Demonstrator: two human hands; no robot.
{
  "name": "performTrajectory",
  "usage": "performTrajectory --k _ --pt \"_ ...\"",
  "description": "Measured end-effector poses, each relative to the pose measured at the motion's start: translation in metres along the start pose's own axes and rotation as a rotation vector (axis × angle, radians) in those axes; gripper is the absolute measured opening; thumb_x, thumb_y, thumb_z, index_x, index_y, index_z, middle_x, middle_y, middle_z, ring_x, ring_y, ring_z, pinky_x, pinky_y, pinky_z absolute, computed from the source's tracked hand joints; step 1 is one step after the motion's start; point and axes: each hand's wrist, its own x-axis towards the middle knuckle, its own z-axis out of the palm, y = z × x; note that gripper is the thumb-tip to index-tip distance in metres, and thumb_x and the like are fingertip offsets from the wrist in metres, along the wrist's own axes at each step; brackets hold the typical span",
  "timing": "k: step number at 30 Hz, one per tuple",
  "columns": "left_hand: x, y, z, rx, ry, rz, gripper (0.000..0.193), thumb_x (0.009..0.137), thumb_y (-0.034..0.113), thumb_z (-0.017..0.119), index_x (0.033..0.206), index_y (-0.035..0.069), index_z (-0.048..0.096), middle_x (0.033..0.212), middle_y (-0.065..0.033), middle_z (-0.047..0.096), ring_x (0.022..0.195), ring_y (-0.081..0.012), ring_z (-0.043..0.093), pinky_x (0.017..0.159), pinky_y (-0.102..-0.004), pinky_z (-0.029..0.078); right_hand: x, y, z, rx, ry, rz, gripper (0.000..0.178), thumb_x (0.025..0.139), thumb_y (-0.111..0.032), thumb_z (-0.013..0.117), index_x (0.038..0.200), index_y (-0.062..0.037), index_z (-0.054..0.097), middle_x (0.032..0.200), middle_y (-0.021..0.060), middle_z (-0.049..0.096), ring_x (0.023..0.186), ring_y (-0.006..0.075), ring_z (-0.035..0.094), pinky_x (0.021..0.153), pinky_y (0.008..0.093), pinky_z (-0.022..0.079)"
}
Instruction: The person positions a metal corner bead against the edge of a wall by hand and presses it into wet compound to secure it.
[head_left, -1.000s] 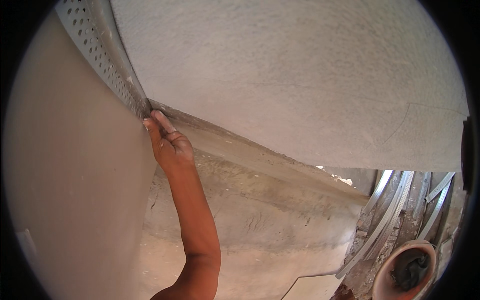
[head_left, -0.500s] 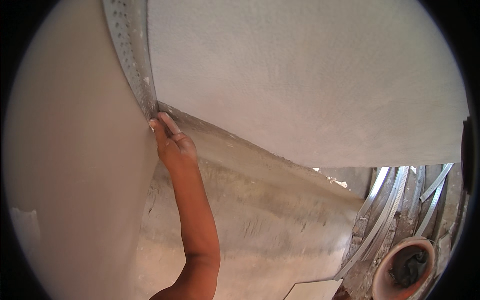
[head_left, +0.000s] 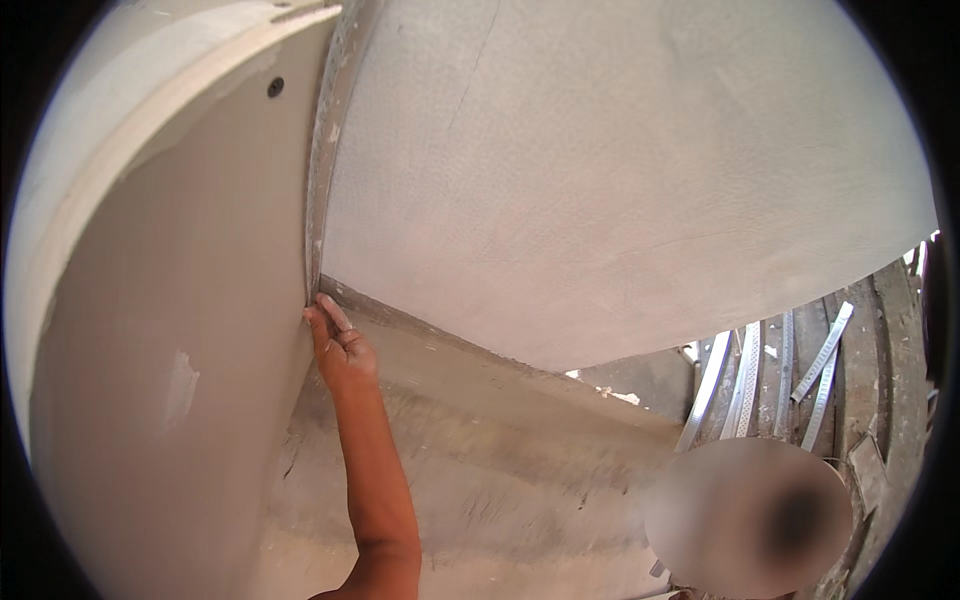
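Observation:
My left hand [head_left: 347, 352] is raised at the end of a bare arm that rises from the lower edge. Its thumb and finger pinch the lower end of a narrow metal profile [head_left: 324, 160], and the other fingers are curled. The profile, smeared with pale plaster, runs up the seam between a smooth greyish board [head_left: 190, 270] on the left and a large pale panel [head_left: 620, 170] on the right. White dust coats the fingertips. A brownish plastered surface [head_left: 480, 440] lies behind my forearm. No part of my right hand shows.
A dark screw head [head_left: 275, 88] sits in the board near its pale curved edge [head_left: 140, 140]. At the right, several metal strips [head_left: 745, 380] lie on worn planks [head_left: 862, 350]. A blurred oval patch at the lower right hides what is there.
The view has shifted, so my hand sits lower in the picture and the board's upper edge and screw have come into sight. My fingers stay at the profile's lower end.

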Motion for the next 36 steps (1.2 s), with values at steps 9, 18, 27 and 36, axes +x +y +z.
performTrajectory --k 9,18,27,36 --pt "0.010 -0.002 -0.013 0.011 0.009 -0.025 0.063 0.091 0.018 0.076 0.143 -0.002 0.047 0.139 -0.0108 0.055 0.123 -0.0162 0.060 0.101 -0.0176 0.057 -0.004 -0.025 -0.029 0.137 0.126 -0.020 0.033 0.071 -0.028 0.083 0.088 -0.0061 0.066 0.092 0.0208 0.067 0.093 0.0421 0.063 0.083 0.0509 0.052" --pt "0.006 0.002 -0.011 0.002 0.041 -0.066 0.060 0.090 0.017 0.078 0.141 0.003 0.050 0.141 -0.0087 0.058 0.119 -0.0119 0.063 0.092 -0.0151 0.058 -0.004 -0.023 -0.045 0.149 0.002 0.122 0.033 0.072 -0.031 0.084 0.090 -0.0074 0.068 0.096 0.0233 0.070 0.096 0.0418 0.065 0.088 0.0529 0.052" --pt "0.005 0.011 -0.008 -0.057 0.047 -0.157 0.050 0.094 0.009 0.073 0.139 0.005 0.052 0.141 -0.0102 0.061 0.117 -0.0140 0.067 0.055 -0.0129 0.043 0.008 0.059 0.029 0.218 0.050 0.080 0.033 0.078 -0.035 0.079 0.098 -0.0104 0.068 0.103 0.0170 0.070 0.103 0.0349 0.066 0.091 0.0473 0.053" --pt "0.009 0.029 -0.017 -0.095 0.072 -0.356 0.032 0.091 -0.003 0.069 0.122 -0.004 0.061 0.127 -0.0107 0.066 0.112 -0.0184 0.068 0.079 -0.0202 0.060 0.014 0.089 0.054 -0.017 0.021 0.052 0.042 0.080 -0.041 0.079 0.099 -0.0051 0.067 0.095 0.0180 0.069 0.097 0.0363 0.065 0.090 0.0486 0.053"
